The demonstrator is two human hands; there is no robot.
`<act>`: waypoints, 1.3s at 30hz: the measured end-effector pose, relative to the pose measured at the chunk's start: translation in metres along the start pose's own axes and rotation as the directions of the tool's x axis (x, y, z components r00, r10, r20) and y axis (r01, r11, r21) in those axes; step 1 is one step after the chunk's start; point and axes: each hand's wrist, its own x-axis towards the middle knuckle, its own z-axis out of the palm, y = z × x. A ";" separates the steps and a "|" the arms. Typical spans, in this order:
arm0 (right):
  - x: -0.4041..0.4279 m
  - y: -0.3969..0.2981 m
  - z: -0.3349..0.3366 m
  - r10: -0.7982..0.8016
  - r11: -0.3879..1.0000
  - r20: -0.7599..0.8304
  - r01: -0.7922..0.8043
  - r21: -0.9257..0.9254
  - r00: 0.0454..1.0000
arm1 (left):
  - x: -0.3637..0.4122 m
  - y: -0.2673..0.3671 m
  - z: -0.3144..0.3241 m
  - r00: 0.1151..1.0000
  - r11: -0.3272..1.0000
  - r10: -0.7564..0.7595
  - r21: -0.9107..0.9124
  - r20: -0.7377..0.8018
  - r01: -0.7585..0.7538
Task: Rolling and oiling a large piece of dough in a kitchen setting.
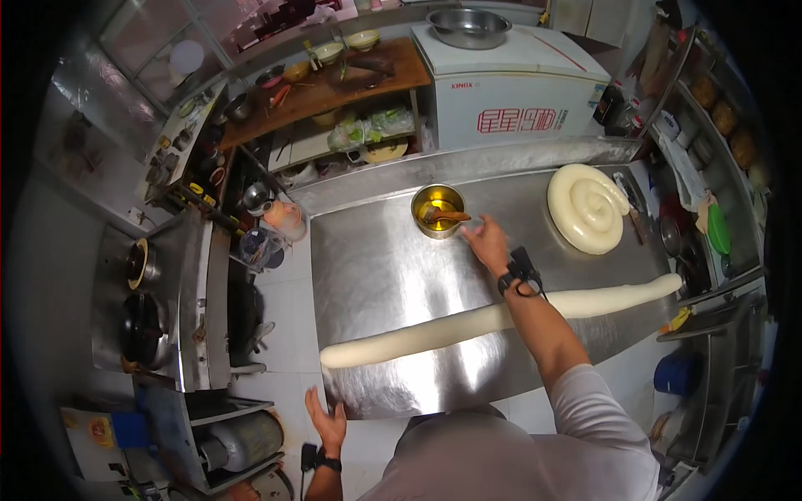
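Observation:
A long rope of pale dough (420,338) stretches across the stainless steel table (369,269), passing under my right forearm. My right hand (487,241) is stretched over it, fingers apart, just short of the wooden handle of a brush (448,216). That brush rests in a metal pot (438,230) of yellow oil, its handle leaning on the rim. To the right lies a coiled spiral of glossy dough (589,206). My left hand (327,418) hangs off the table's near left corner, fingers spread, with nothing in it.
Behind the table stand a white chest freezer (507,103) with a steel basin (468,28) on it and a wooden counter (369,75) with bowls. A stove (147,300) and a gas cylinder (244,441) are at the left. Shelving (720,169) lines the right side.

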 end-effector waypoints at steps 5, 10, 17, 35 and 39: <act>0.036 -0.007 0.031 -0.050 0.987 -0.005 0.050 0.151 0.999 | -0.182 -0.059 -0.027 0.929 0.900 -0.371 0.254 0.015 0.355; 0.073 -0.025 0.059 -0.069 0.965 0.003 0.066 0.254 0.998 | -0.331 -0.080 -0.015 0.766 0.751 -0.634 0.322 0.107 0.576; 0.093 -0.045 0.049 -0.107 0.993 0.414 0.076 0.092 0.904 | -0.335 -0.070 0.032 0.674 0.707 -0.707 0.182 0.212 0.684; 0.068 -0.053 0.057 -0.321 0.945 0.430 0.317 0.085 0.844 | -0.299 -0.072 0.066 0.700 0.739 -0.661 0.068 0.271 0.671; 0.059 -0.048 0.057 -0.175 0.982 0.364 0.134 0.136 0.915 | -0.300 -0.075 0.065 0.694 0.739 -0.657 0.069 0.295 0.670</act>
